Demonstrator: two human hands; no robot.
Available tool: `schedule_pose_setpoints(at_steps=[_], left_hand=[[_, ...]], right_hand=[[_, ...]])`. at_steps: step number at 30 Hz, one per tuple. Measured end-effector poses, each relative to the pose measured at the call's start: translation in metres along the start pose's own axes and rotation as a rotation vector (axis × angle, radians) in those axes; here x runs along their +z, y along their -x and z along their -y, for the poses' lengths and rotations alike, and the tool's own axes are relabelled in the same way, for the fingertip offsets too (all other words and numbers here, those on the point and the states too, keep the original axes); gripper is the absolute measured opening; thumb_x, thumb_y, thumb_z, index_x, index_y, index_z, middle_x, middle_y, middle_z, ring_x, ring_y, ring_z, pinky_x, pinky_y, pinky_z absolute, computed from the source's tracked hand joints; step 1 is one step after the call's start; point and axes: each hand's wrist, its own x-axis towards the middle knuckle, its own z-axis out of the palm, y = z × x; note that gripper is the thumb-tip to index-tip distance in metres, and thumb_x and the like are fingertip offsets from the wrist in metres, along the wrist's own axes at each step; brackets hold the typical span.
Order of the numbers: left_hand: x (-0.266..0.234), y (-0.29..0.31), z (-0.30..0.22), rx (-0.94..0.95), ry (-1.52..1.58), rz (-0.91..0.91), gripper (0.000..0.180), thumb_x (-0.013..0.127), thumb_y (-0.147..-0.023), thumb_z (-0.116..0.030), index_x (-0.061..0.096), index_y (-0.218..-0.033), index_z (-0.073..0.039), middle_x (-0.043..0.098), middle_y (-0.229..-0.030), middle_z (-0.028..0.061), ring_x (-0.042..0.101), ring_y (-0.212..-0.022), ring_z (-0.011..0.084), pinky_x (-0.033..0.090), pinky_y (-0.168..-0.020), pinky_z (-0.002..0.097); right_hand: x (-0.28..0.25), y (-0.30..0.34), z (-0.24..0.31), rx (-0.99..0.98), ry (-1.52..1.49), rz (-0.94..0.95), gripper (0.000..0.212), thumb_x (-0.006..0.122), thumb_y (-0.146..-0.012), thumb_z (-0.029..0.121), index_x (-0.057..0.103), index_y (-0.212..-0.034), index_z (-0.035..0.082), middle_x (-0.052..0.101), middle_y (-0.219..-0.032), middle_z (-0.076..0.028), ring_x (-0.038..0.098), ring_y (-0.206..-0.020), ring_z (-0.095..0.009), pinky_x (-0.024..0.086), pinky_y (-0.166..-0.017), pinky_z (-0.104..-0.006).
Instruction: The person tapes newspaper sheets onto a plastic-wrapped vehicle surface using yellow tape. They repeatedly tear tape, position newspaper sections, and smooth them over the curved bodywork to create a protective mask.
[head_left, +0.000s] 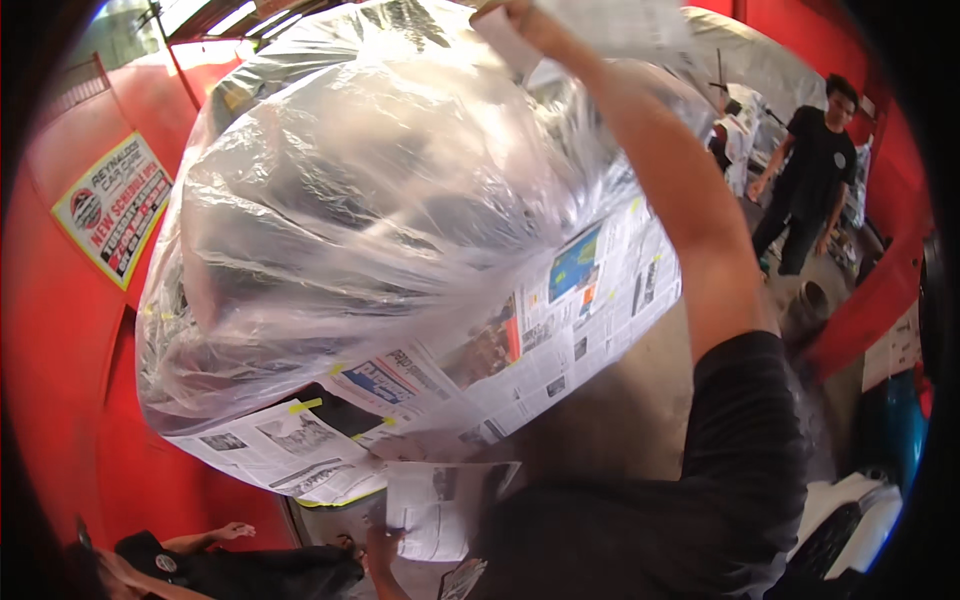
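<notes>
A large, bulky form stands before me under crinkled clear plastic sheeting. Newspaper covers its lower side, stuck with bits of yellow-green tape. Between the sheets a dark patch shows through. High at the top, my right hand is raised over the plastic, its fingers closed on a newspaper sheet, which is blurred and partly cut off by the picture's edge. Down low, my left hand grips another newspaper sheet, hanging beside the form's lower edge.
Red walls flank the form, a printed banner on the left one. A person in black stands at the right, another person farther back. At lower left is a third person. A white and black object sits lower right.
</notes>
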Motion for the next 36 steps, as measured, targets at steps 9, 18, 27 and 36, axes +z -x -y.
schedule_pose_setpoints(at_steps=[9, 18, 27, 36], left_hand=[[-0.012, 0.073, -0.117, 0.069, -0.383, -0.184, 0.029, 0.077, -0.078, -0.024, 0.076, -0.101, -0.006, 0.072, -0.095, 0.0213, 0.068, -0.092, 0.0419, 0.052, -0.082, 0.0497], [-0.055, 0.027, -0.158, 0.423, -0.601, -0.163, 0.017, 0.061, -0.083, -0.007, 0.074, -0.092, -0.012, 0.072, -0.089, 0.0131, 0.070, -0.080, 0.0343, 0.054, -0.069, 0.0488], [-0.112, -0.008, -0.245, 0.733, -0.414, -0.224, 0.013, 0.058, -0.079, 0.000, 0.067, -0.085, -0.007, 0.066, -0.080, 0.0134, 0.065, -0.082, 0.0344, 0.049, -0.075, 0.0462], [-0.123, -0.001, -0.254, 0.872, -0.327, -0.723, 0.022, 0.060, -0.079, -0.001, 0.069, -0.099, -0.005, 0.067, -0.092, 0.0132, 0.065, -0.093, 0.0344, 0.048, -0.092, 0.0487]], right_hand=[[0.113, -0.027, -0.030, 0.245, 0.320, 0.470, 0.038, 0.053, -0.100, 0.026, 0.067, -0.125, 0.001, 0.059, -0.140, -0.015, 0.055, -0.128, -0.025, 0.043, -0.109, -0.0363], [0.080, 0.023, 0.174, 0.166, 0.668, -0.114, 0.030, 0.066, -0.090, 0.017, 0.070, -0.116, 0.003, 0.071, -0.111, -0.017, 0.067, -0.096, -0.027, 0.052, -0.086, -0.0390], [0.375, 0.177, 0.328, -0.066, 0.233, 0.506, 0.066, 0.087, -0.070, 0.028, 0.064, -0.127, 0.004, 0.062, -0.108, -0.016, 0.064, -0.093, -0.032, 0.055, -0.075, -0.0429], [0.436, 0.179, 0.327, 0.075, 0.559, 0.672, 0.005, 0.067, -0.077, 0.009, 0.064, -0.077, 0.005, 0.061, -0.083, -0.010, 0.062, -0.083, -0.031, 0.054, -0.064, -0.0440]])
